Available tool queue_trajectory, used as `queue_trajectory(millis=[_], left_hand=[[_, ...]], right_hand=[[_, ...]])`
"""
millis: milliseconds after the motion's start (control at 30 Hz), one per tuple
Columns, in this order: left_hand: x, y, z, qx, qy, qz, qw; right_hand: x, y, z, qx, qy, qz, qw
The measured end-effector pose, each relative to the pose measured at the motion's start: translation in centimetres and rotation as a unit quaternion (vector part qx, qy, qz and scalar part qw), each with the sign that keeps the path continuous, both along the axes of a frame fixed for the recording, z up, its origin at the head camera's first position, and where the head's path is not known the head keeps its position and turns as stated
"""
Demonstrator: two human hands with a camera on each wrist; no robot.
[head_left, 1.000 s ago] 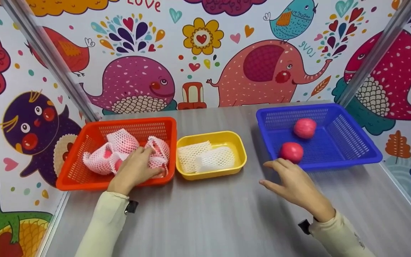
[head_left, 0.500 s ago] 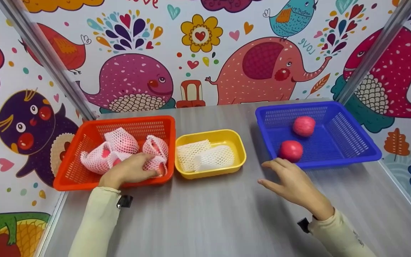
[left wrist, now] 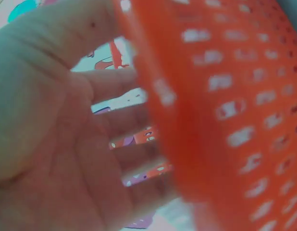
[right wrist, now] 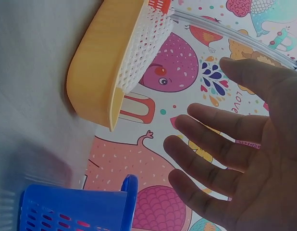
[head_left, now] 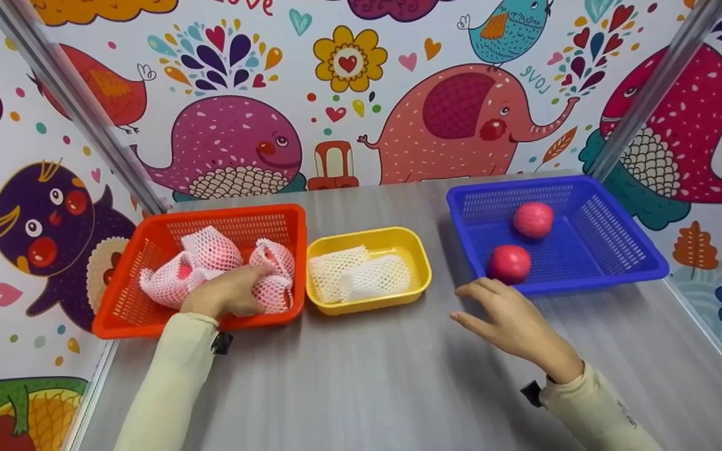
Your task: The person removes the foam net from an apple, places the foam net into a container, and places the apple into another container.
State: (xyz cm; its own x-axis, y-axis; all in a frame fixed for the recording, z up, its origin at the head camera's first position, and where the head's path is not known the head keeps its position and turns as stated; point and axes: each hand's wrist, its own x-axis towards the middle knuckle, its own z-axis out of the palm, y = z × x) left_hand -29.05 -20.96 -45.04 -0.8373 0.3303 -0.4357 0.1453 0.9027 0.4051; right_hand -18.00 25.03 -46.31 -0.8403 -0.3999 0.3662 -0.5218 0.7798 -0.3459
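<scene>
In the head view my left hand (head_left: 230, 293) reaches over the front rim of the orange-red basket (head_left: 124, 308), above foam-netted pink-red fruits such as this netted fruit (head_left: 212, 248). The left wrist view shows the bare palm and spread, fairly straight fingers (left wrist: 120, 118); their tips are hidden behind the basket rim. Whether they touch a fruit cannot be told. My right hand (head_left: 514, 322) hovers just in front of the blue basket (head_left: 640, 254), fingers apart and holding nothing. Two unwrapped pink-red round fruits lie in that basket, the nearer fruit (head_left: 510, 264) by its front left corner.
Between the baskets a yellow tray (head_left: 425, 275) holds a cream foam net sleeve (head_left: 331, 269) and a white foam net sleeve (head_left: 376, 279). A grey tabletop (head_left: 361, 376) lies under everything. Printed walls (head_left: 348, 150) rise behind and at both sides.
My left hand has shifted a little left and lower in the basket, its fingers farther down among the netted fruits. The right hand has stayed almost still, and the view has drifted slightly.
</scene>
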Motion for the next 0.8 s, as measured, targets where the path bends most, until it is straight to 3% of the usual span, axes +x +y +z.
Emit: queue_trajectory(millis=[133, 267, 500, 800], left_hand=[[-0.8, 0.2, 0.2, -0.034, -0.043, 0.017, 0.9983], [-1.2, 0.2, -0.2, -0.049, -0.063, 0.015, 0.9967], [-1.6, 0.7, -0.8, -0.032, -0.080, -0.005, 0.9963], [-2.2, 0.3, -1.5, -0.008, -0.086, -0.008, 0.9962]], right_hand=[[-0.1, -0.1, -0.1, -0.006, -0.009, 0.005, 1.000], [-0.2, -0.2, -0.3, -0.006, -0.014, 0.020, 1.000], [-0.4, -0.6, -1.0, -0.022, 0.005, 0.039, 0.999], [-0.6, -1.3, -1.3, -0.037, 0.009, 0.047, 0.998]])
